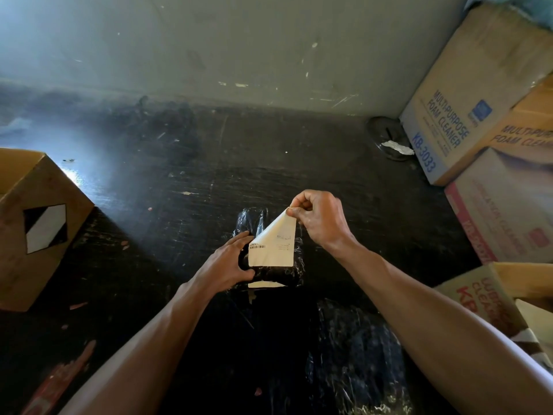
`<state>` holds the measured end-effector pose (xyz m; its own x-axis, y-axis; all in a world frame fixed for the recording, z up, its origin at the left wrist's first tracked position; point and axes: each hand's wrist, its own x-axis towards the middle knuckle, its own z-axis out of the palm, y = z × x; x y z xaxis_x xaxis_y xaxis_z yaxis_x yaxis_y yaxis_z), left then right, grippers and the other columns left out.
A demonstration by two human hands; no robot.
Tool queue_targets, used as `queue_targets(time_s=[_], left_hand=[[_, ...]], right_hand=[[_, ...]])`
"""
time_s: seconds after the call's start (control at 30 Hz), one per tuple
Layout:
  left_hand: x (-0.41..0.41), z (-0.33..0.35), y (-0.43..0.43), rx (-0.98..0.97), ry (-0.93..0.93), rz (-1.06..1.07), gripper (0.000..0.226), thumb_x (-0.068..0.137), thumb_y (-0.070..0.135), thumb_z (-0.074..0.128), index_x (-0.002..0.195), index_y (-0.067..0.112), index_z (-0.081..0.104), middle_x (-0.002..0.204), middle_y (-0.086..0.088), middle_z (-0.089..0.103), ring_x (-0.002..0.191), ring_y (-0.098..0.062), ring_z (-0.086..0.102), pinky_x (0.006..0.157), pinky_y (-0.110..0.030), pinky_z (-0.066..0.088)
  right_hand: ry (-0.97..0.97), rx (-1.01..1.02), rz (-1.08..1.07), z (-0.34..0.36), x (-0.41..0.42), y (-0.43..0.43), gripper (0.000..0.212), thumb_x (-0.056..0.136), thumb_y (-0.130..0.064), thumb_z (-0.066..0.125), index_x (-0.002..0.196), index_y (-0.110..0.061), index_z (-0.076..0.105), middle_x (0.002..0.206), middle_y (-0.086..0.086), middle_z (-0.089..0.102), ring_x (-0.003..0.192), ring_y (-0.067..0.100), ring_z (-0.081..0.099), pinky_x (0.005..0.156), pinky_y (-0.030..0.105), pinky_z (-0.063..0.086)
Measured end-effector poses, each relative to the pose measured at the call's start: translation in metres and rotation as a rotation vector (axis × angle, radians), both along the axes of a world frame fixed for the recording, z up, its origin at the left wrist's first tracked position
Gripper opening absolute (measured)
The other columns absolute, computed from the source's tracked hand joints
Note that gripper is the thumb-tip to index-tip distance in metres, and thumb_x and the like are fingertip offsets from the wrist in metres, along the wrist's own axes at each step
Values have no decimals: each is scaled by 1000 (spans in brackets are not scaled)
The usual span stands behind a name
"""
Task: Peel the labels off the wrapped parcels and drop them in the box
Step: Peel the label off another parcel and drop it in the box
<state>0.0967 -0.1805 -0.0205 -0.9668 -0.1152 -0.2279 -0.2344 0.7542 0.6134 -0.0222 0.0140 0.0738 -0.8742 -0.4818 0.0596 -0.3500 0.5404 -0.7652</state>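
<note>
A black plastic-wrapped parcel [254, 218] lies on the dark floor in the middle of the view. A cream shipping label [273, 250] with a barcode is stuck on its top. My right hand [318, 218] pinches the label's far corner, which is lifted and curled up off the wrap. My left hand [229, 262] grips the parcel's left side, thumb against its near edge. A second strip of cream label [264, 284] shows on the parcel's near face. An open brown cardboard box [39, 223] stands at the left.
More black wrapped parcels [356, 354] lie on the floor near me. Stacked cleaner cartons [466, 115] fill the right side, with an open carton [490, 292] at the lower right. A round dark dish [386, 136] sits by the grey wall.
</note>
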Motion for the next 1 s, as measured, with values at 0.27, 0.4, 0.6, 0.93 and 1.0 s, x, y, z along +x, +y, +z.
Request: queue_targets(time_s=[0.27,0.4,0.6,0.93,1.0], left_hand=[[-3,-2,1,-48,4,-3,90,72,35,77,151,26,34,158,9,27,138,-16,38,106,-34,36],[-2,-1,3,-61,8,-14,89,73,33,76,151,25,34,159,8,27,139,-18,38,106,-35,36],[-3,0,5,-51,12,-18,87,74,31,75,151,23,34,159,6,26,140,-17,36,105,-30,33],[-1,0,5,-26,1,-9,89,74,29,78,151,23,34,159,3,26,138,-19,38,108,-33,34],[2,0,5,-22,1,-30,90,74,27,79,151,24,34,159,5,26,136,-19,41,106,-33,36]], right_hand=[[-1,-52,-31,8,11,10,14,87,-15,77,79,-23,69,81,-8,70,75,5,67,70,21,58],[0,-74,-22,10,19,13,13,87,-14,77,80,-22,70,80,-9,70,73,3,66,69,19,57],[33,-99,-23,15,26,23,13,86,-14,77,81,-23,70,79,-11,68,72,-3,64,67,13,52],[64,-94,-29,22,37,29,11,87,-11,76,85,-21,73,82,-11,70,78,4,68,76,25,59],[147,-150,-129,45,29,35,8,89,-11,74,89,-20,74,85,-10,71,81,6,69,78,28,59]])
